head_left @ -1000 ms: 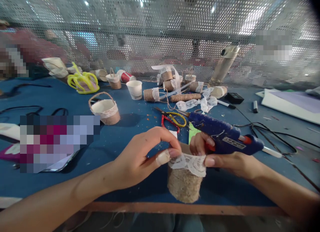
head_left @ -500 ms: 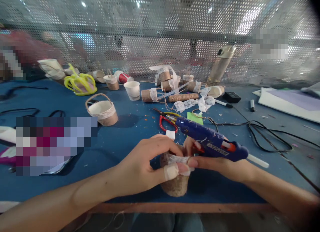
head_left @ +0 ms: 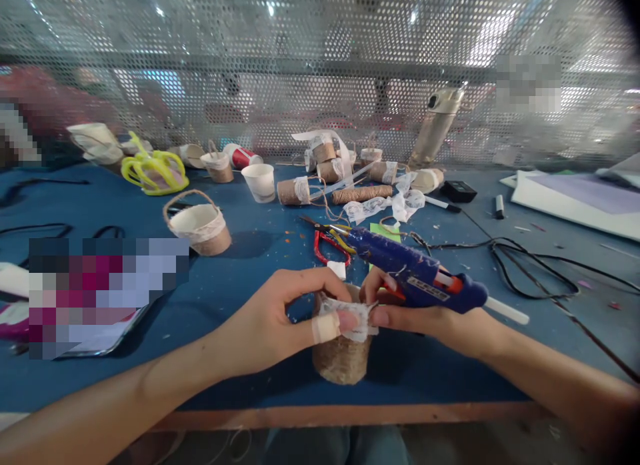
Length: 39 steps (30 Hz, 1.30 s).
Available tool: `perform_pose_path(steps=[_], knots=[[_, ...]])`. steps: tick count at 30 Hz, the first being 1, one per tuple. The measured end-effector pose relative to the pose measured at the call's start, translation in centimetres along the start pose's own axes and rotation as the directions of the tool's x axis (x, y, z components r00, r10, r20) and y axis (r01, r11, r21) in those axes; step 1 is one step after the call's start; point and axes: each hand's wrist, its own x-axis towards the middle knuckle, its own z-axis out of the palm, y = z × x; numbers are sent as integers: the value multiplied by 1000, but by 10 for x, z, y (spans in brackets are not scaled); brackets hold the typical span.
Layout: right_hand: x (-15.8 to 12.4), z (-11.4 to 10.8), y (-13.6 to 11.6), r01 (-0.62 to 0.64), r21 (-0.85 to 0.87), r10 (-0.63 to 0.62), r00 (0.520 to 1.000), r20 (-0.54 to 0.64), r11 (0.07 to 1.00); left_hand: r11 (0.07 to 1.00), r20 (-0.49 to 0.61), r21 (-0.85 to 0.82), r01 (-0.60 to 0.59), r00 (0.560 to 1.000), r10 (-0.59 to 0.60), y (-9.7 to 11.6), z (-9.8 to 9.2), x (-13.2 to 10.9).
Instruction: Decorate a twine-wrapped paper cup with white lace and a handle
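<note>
A small cup wrapped in brown twine (head_left: 341, 361) stands upright at the table's front edge, with a white lace band (head_left: 356, 318) round its rim. My left hand (head_left: 295, 311), its thumb taped, grips the rim with thumb outside and fingers over the top. On the other side, my right hand (head_left: 420, 318) pinches the lace end at the rim between thumb and fingertips. A blue hot glue gun (head_left: 413, 268) lies across that hand, nozzle pointing up and left; its handle is hidden behind the fingers, so it appears held there too.
Red-handled scissors (head_left: 333, 248) lie just beyond the hands. Further left is a lace-trimmed basket cup (head_left: 203, 231). Several twine cups, a white paper cup (head_left: 260, 183) and a twine spool (head_left: 363, 194) stand behind. A black cable (head_left: 530, 295) loops at right; a bottle (head_left: 435, 128) stands near the mesh.
My right thumb and fingertips have shifted along the rim, and more of the lace at the front shows flat against the cup. The view has moved slightly.
</note>
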Motion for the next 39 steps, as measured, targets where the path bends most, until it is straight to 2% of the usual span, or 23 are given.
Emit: perform_pose_path(steps=[5,10,17,31,39], knots=[[-1,0,1,-12,-20,12,1000,-8,1000,1000,47,24,8,999,-9,-1,0,0],[-2,0,-3,-14,-23,14,1000,-23,1000,1000,59,-20,15,998,-14,1,0,1],[0,2,-4,-46,35,47,998,-32,998,996,100,-44,73,993,-68,3,0,2],[-2,2,-1,31,-19,-32,998,-58,999,999,74,19,51,996,-52,2,1,-1],[-4,6,-4,17,-71,-25,993,-112,997,998,25,37,46,999,-47,3,2,-1]])
